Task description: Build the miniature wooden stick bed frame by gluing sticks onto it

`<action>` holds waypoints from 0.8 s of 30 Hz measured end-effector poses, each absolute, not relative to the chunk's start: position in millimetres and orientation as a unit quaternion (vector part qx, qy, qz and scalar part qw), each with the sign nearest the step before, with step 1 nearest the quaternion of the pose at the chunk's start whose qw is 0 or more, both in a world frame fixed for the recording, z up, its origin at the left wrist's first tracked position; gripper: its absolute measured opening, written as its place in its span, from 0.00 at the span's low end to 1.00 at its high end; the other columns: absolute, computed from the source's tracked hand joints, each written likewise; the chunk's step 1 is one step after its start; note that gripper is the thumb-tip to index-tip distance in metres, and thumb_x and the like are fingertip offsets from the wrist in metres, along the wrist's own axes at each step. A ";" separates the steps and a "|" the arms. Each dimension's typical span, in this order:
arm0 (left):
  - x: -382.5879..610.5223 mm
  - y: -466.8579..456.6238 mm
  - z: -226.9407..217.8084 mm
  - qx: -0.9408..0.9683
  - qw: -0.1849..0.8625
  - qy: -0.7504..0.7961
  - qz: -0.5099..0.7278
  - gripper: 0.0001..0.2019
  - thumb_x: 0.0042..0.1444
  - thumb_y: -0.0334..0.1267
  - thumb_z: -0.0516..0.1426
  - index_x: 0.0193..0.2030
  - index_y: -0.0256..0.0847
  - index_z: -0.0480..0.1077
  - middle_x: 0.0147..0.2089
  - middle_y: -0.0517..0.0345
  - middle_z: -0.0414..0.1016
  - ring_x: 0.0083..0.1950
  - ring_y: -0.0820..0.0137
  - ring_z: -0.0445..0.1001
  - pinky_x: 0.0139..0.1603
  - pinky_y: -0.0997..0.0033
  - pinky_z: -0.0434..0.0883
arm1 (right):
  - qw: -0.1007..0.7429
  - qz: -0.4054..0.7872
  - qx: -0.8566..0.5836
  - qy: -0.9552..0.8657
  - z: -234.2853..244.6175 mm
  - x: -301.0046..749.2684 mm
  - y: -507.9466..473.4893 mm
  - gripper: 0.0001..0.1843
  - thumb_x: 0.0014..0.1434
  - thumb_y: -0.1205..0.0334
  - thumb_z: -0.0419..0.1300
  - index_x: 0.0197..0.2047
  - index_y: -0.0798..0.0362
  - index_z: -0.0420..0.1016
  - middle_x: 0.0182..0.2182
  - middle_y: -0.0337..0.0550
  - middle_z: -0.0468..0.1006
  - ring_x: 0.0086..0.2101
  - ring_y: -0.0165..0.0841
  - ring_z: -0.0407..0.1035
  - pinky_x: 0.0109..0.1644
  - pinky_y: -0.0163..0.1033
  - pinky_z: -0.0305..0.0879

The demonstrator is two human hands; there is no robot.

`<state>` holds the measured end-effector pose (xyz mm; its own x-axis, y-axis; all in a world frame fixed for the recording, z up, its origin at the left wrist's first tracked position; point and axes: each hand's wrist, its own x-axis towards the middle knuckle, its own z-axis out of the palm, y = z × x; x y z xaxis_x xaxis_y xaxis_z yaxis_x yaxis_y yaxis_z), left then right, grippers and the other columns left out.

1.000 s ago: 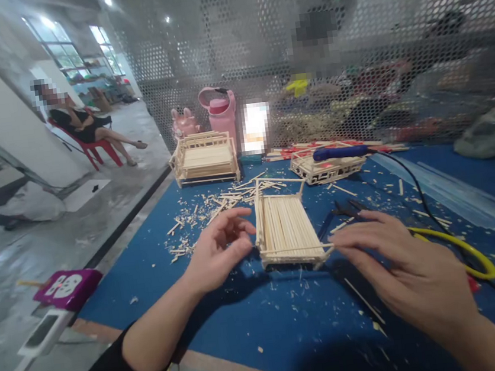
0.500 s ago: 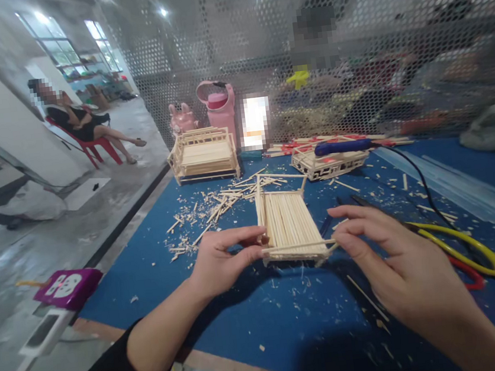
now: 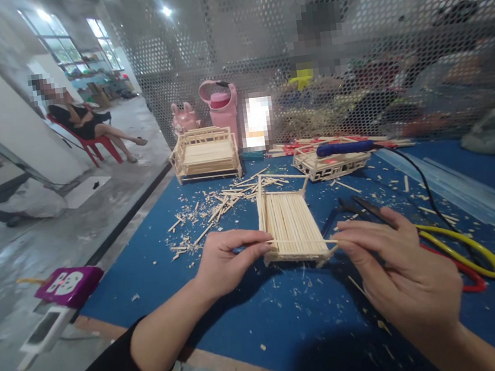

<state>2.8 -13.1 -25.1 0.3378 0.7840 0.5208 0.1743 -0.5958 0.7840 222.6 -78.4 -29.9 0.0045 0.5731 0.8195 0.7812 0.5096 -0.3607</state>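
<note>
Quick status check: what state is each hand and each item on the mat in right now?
Left hand: pinching the left end of a thin stick.
Right hand: pinching its right end.
Stick: held level across the frame's near edge.
Stick frame: flat on the mat, unfinished.
Small bench: upright, assembled.
Glue gun: resting on another frame, corded.
Pink bottle: upright, lid shut.
Offcuts: scattered.

Bright ceiling lamps and window glare — edges bend wide, background behind the mesh blurred.
</note>
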 end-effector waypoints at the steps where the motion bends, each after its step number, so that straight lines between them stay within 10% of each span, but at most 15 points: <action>1: 3.2 -13.5 -24.7 0.753 0.315 0.318 0.481 0.03 0.50 0.33 0.63 0.32 0.42 0.80 0.31 0.56 0.83 0.30 0.71 0.81 0.32 0.77 0.76 | 0.515 -0.099 -0.485 -0.700 -29.8 222.9 -78.1 0.06 0.59 0.66 0.58 0.33 0.47 0.75 0.27 0.37 0.81 0.34 0.37 0.78 0.59 0.57 0.58; 24: 1.5 -14.6 -22.6 0.747 0.307 0.351 0.474 0.03 0.48 0.34 0.64 0.30 0.44 0.81 0.29 0.57 0.82 0.27 0.69 0.80 0.29 0.75 0.77 | 0.516 -0.049 -0.483 -0.706 -34.4 227.6 -73.1 0.05 0.57 0.64 0.60 0.33 0.46 0.77 0.29 0.37 0.83 0.33 0.38 0.79 0.57 0.58 0.62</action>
<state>1.5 -14.6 -22.6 0.3045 0.8156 0.4921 0.2333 -0.5648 0.7916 227.6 -73.1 -34.4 -0.0005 0.6315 0.7754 0.7325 0.5281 -0.4296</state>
